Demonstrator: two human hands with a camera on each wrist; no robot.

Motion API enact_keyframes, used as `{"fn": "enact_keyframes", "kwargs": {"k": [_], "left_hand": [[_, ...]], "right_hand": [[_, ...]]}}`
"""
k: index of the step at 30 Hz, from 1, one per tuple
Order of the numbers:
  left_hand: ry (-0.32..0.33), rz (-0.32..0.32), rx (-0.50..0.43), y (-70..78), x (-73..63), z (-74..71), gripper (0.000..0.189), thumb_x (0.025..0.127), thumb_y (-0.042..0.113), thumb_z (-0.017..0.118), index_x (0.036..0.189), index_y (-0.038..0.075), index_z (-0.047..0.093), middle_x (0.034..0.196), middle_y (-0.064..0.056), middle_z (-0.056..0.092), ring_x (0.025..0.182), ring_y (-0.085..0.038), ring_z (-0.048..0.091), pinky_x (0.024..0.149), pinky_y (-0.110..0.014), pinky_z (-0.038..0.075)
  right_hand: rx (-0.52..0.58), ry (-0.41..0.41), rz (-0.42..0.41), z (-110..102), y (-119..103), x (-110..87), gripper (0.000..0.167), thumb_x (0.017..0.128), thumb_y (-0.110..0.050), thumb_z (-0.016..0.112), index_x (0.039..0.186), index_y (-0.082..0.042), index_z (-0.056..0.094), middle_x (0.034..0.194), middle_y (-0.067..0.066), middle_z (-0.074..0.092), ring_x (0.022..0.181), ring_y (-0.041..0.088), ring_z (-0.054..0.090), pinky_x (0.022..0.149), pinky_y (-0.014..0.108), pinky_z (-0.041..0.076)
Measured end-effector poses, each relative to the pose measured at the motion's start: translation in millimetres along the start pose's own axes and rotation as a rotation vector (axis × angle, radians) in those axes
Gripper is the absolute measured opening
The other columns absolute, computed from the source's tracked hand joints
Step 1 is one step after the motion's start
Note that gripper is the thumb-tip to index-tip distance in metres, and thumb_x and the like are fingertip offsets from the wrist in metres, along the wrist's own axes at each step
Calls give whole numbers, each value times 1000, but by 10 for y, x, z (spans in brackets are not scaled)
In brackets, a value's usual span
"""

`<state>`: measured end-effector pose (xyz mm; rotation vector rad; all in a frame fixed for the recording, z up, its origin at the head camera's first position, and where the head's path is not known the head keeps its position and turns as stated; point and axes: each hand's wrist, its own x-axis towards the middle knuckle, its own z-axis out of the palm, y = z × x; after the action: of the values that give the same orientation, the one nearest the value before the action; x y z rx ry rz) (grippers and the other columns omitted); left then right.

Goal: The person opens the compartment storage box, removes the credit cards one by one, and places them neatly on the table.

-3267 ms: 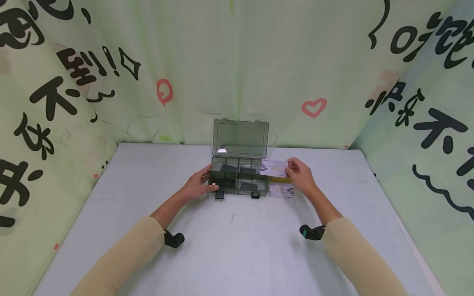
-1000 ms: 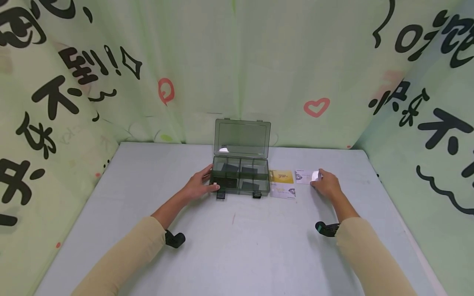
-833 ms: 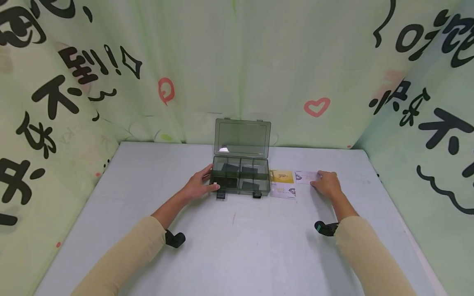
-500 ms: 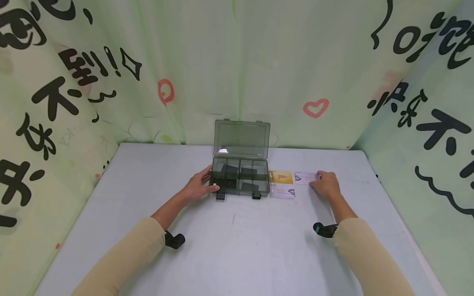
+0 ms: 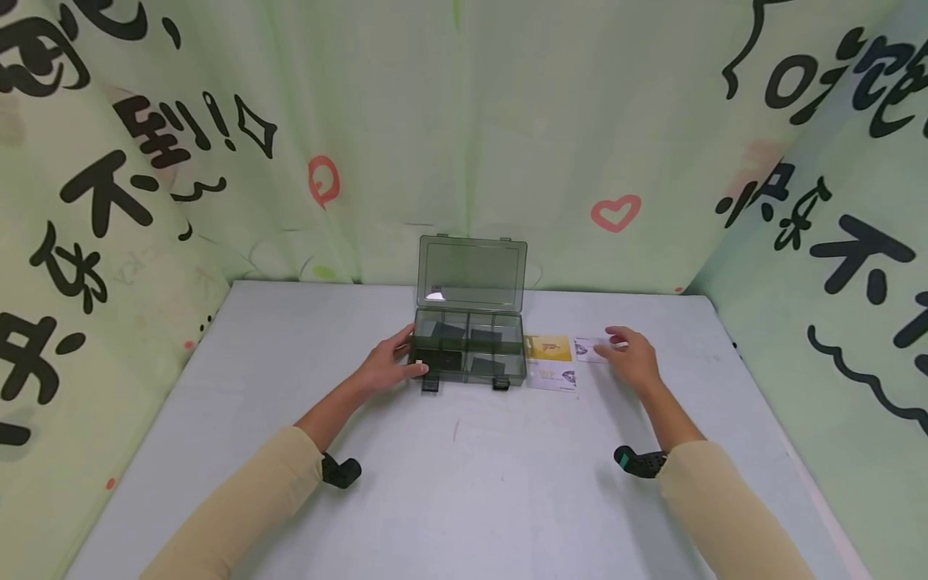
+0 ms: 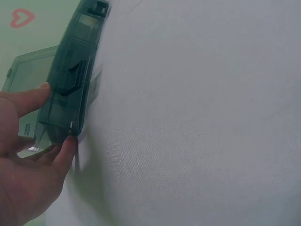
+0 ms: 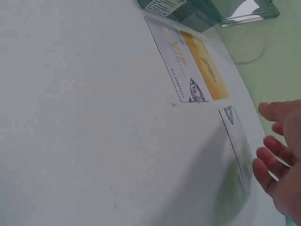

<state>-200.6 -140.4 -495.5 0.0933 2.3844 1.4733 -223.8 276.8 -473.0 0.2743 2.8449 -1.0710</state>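
Observation:
A smoky clear plastic compartment box (image 5: 495, 345) stands on the table, its lid (image 5: 473, 274) tipped up at the back. Dark flat pieces (image 5: 488, 366) lie in its compartments. My left hand (image 5: 383, 365) grips the box's left end, thumb at the front corner and fingers along the side. Right of the box lie a gold card (image 5: 548, 348) and, nearer me, a white VIP card (image 7: 175, 60). Farther right is another white card (image 7: 236, 141), flat on the table. Over that card hovers my right hand (image 5: 629, 358), fingers loosely bent with nothing between them.
Two black latches (image 5: 501, 383) stick out from the box's front edge. The white table (image 5: 464, 483) is enclosed by printed pale green curtains (image 5: 406, 121) at the back and both sides. Each wrist wears a black camera (image 5: 638, 461).
My right hand carried a white card from beside the box to the right and laid it down. It has since let go and lifted slightly, back leftward. My left hand stays put.

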Motion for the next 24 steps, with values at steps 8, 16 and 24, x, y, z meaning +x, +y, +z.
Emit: {"fn": "enact_keyframes", "kwargs": {"k": [8, 16, 24], "left_hand": [[2, -2, -1, 8, -1, 3, 87, 88, 20, 71, 156, 21, 17, 159, -11, 28, 146, -30, 31, 117, -50, 30], [7, -9, 0, 11, -3, -3, 87, 88, 19, 71, 156, 21, 17, 160, -11, 27, 146, -30, 31, 118, -51, 28], [5, 1, 5, 5, -1, 2, 87, 88, 19, 71, 156, 20, 17, 160, -11, 27, 146, -30, 31, 117, -51, 29]], "right_hand": [[60, -19, -54, 101, -99, -55, 57, 93, -33, 63, 141, -7, 47, 133, 20, 52, 117, 34, 50, 87, 41, 54], [129, -66, -155, 232, -270, -104, 51, 95, -25, 62, 140, -7, 47, 133, 19, 54, 120, 34, 51, 102, 48, 46], [175, -96, -213, 403, -494, -162, 52, 94, -24, 64, 140, -6, 47, 127, 17, 57, 114, 32, 56, 99, 45, 49]]}}
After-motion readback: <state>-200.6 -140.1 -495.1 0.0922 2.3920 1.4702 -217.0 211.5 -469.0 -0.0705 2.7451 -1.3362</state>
